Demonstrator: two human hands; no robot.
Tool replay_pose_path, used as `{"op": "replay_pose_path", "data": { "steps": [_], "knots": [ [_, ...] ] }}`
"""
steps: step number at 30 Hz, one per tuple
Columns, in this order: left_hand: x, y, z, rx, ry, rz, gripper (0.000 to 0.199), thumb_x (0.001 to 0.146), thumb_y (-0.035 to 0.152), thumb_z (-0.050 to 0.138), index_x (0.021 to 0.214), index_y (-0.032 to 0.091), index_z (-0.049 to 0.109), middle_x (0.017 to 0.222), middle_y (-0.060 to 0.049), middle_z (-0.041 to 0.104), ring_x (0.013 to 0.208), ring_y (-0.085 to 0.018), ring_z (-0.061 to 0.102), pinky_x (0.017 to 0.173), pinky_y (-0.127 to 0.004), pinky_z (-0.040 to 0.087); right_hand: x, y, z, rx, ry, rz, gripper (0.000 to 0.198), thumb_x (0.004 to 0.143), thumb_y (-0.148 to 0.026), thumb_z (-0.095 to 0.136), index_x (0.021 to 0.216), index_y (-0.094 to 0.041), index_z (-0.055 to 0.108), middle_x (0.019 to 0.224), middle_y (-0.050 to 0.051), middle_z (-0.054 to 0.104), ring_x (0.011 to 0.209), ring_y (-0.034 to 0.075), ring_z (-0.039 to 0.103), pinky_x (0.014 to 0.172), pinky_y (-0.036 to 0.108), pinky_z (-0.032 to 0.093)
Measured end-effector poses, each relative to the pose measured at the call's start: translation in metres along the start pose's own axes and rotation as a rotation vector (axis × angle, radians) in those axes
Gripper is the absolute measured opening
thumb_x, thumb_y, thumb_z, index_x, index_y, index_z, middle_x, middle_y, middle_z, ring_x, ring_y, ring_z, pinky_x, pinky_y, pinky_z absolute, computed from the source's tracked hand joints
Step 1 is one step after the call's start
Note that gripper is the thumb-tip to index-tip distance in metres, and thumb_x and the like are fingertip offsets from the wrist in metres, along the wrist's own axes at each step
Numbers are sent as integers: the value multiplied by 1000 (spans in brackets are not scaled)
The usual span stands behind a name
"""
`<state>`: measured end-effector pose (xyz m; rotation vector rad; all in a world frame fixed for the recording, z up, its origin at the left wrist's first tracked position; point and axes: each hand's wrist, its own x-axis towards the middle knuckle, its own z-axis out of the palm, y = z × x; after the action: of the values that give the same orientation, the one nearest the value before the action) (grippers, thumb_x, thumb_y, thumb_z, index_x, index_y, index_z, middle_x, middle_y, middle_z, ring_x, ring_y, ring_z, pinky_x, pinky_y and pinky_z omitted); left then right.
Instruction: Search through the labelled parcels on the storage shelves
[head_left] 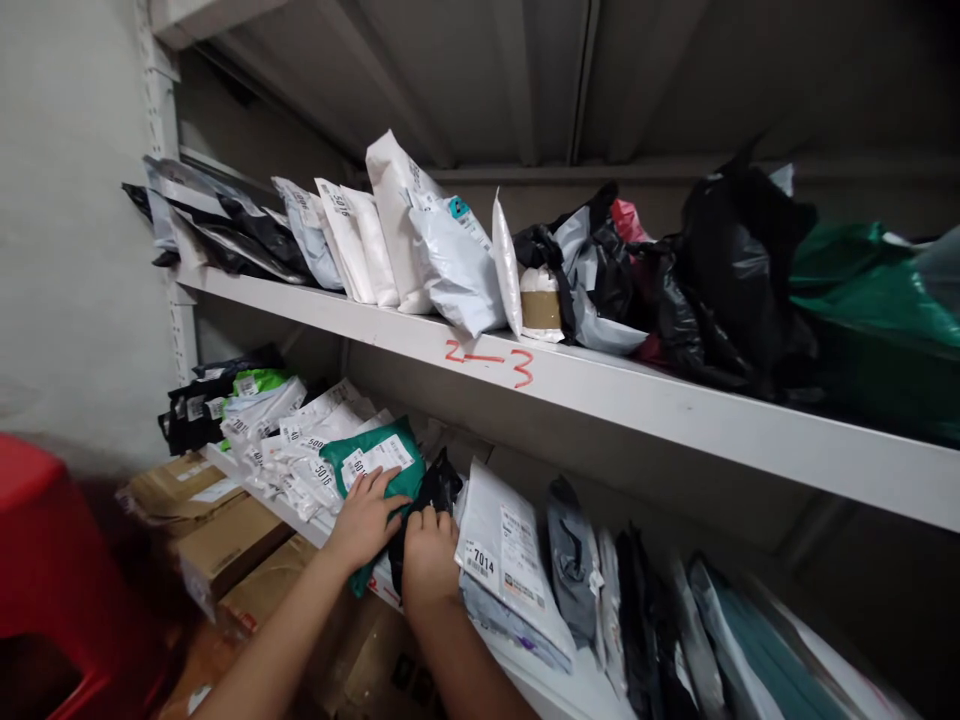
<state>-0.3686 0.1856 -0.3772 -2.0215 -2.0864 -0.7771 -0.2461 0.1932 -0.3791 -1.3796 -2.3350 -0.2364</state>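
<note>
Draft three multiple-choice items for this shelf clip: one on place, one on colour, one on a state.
1. Where is the green parcel that the left hand presses on?
A. lower shelf
B. upper shelf
C. red stool

2. What colour is the "2-3" mark on the shelf edge?
A. blue
B. red
C. black

3. How does the right hand stand?
A. hanging free
B. holding a box
C. curled on a black parcel

Answers: 1 A, it lies among parcels under the marked shelf; 2 B, the strokes are red; 3 C, fingers rest on the black parcel.
</note>
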Motion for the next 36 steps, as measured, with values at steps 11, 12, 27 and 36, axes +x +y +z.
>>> {"op": "replay_pose_path", "data": {
  "steps": [11, 12, 27, 36],
  "knots": [
    [14, 11, 0, 1, -102, -19, 34, 81, 16, 46, 94, 26, 76, 143, -14, 48, 128, -38, 44, 101, -53, 40, -14, 20, 2, -1, 174, -365, 24, 89, -7, 48, 103, -16, 65, 96, 7, 69, 95, 21, 62, 96, 37, 49],
    [14, 11, -4, -14, -122, -18, 35, 83, 17, 45, 93, 27, 76, 139, -12, 53, 128, -35, 44, 102, -52, 40, -20, 21, 2, 20, 269, -423, 24, 90, -8, 49, 106, -15, 64, 100, 7, 69, 98, 20, 61, 99, 37, 46],
    [10, 34, 17, -111, 63, -313, 43, 91, 16, 26, 112, 4, 61, 99, -21, 70, 101, -32, 64, 97, -45, 43, -76, 69, 36, 66, 730, -441, 43, 101, -25, 24, 108, -22, 66, 113, -1, 71, 107, 15, 60, 92, 29, 43],
    [-7, 41, 11, -116, 133, -13, 41, 81, 4, 41, 99, 25, 71, 134, -5, 56, 129, -23, 45, 116, -42, 27, -73, 76, 28, 47, 591, -345, 25, 89, -16, 48, 108, -24, 63, 109, 6, 69, 97, 23, 60, 84, 38, 47]
  ]
}}
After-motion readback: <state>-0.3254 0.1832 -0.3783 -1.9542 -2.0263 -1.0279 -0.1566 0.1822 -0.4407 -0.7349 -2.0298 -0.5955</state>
